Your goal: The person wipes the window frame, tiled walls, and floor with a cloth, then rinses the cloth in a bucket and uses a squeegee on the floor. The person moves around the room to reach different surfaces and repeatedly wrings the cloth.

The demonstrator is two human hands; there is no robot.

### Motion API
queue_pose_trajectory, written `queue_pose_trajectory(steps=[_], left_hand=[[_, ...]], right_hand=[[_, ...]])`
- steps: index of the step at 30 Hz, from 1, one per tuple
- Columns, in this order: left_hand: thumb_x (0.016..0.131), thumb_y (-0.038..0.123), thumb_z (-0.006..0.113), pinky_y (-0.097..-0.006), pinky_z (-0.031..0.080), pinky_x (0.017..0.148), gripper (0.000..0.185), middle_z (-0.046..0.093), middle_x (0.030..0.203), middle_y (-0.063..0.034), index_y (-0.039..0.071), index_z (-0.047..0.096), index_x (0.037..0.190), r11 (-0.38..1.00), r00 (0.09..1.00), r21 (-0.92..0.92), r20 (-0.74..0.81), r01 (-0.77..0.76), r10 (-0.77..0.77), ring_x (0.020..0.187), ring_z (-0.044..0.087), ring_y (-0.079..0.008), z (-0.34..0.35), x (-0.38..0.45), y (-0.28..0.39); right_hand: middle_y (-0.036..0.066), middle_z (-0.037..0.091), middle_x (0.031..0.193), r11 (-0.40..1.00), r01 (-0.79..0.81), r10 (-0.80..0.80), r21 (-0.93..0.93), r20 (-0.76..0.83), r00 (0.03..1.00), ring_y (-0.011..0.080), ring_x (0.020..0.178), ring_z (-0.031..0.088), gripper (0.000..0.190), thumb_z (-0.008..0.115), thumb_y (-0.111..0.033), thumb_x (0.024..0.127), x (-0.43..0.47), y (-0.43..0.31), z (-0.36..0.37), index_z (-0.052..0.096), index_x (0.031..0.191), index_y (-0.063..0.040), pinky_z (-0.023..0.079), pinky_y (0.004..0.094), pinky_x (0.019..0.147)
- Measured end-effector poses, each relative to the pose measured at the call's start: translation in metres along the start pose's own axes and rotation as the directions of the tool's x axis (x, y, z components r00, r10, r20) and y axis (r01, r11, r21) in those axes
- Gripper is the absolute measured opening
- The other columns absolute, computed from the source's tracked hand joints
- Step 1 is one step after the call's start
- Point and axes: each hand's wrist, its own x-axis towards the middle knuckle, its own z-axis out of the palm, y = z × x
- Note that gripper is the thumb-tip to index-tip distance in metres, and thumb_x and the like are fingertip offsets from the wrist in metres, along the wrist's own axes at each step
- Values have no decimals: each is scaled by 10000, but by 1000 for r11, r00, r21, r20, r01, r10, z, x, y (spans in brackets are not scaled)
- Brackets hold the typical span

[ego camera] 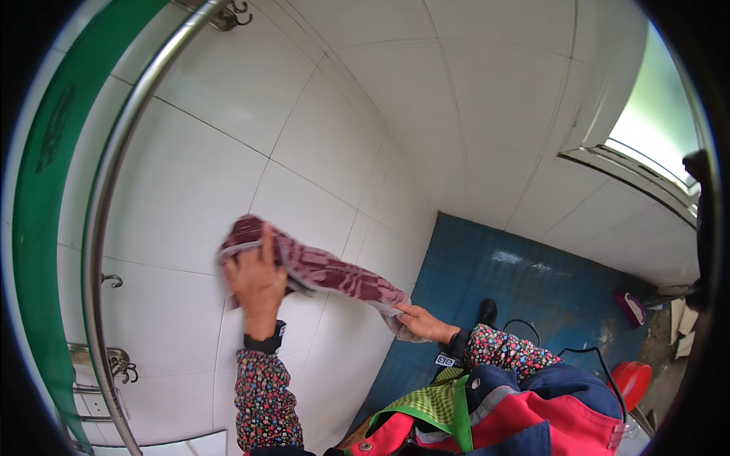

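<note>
A maroon and pink patterned cloth (342, 273) with a pale edge stretches between my two hands. My left hand (254, 279) lies spread over the cloth's bunched end, pressing it on the white tiled wall (188, 199); part of the hand is blurred. Lower right of it, my right hand (422, 323) grips the other end of the cloth, which hangs a little below the fingers. Both wrists wear dark bands over flowered sleeves.
A metal rail (105, 188) with hooks (114, 280) runs along the left, beside a green band (43, 171). The blue floor (456, 273) lies below, with a red basin (632, 385) at the right. A window (656, 119) is at the upper right.
</note>
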Motion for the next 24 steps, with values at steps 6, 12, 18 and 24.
queue_pose_trajectory(steps=[6, 12, 18, 24], left_hand=[[745, 343, 747, -513, 363, 897, 869, 485, 975, -77, 131, 355, 1491, 815, 906, -451, 33, -363, 422, 898, 463, -276, 113, -43, 71], [930, 128, 474, -330, 563, 715, 625, 472, 1315, -162, 111, 273, 1522, 805, 704, -222, 393, -551, 591, 1082, 592, -251, 127, -122, 118], [840, 106, 576, -565, 288, 1071, 691, 510, 1030, -121, 123, 348, 1492, 792, 813, -454, 216, -408, 541, 1008, 501, -297, 77, -60, 62], [849, 259, 650, -585, 289, 1050, 699, 537, 1006, -124, 114, 378, 1477, 950, 945, -58, 102, -307, 311, 996, 502, -305, -33, 91, -11]], right_hand=[[44, 627, 971, 990, -48, 47, 135, 13, 999, 127, 860, 597, 252, 422, -114, 994, -4, 32, -16, 571, 1178, -29, 521, 299, 742], [70, 617, 863, 751, -221, 277, 623, 6, 961, 196, 695, 631, 253, 399, -100, 971, -72, 35, -76, 585, 1133, -43, 525, 316, 581], [17, 616, 825, 933, -106, 131, 343, -49, 990, 120, 664, 586, 250, 428, -194, 990, -92, 10, -97, 611, 1117, -81, 480, 277, 541], [57, 623, 1057, 961, 181, -160, 211, -113, 981, 145, 948, 570, 314, 432, -154, 997, -76, -55, -84, 564, 1250, -22, 469, 283, 854]])
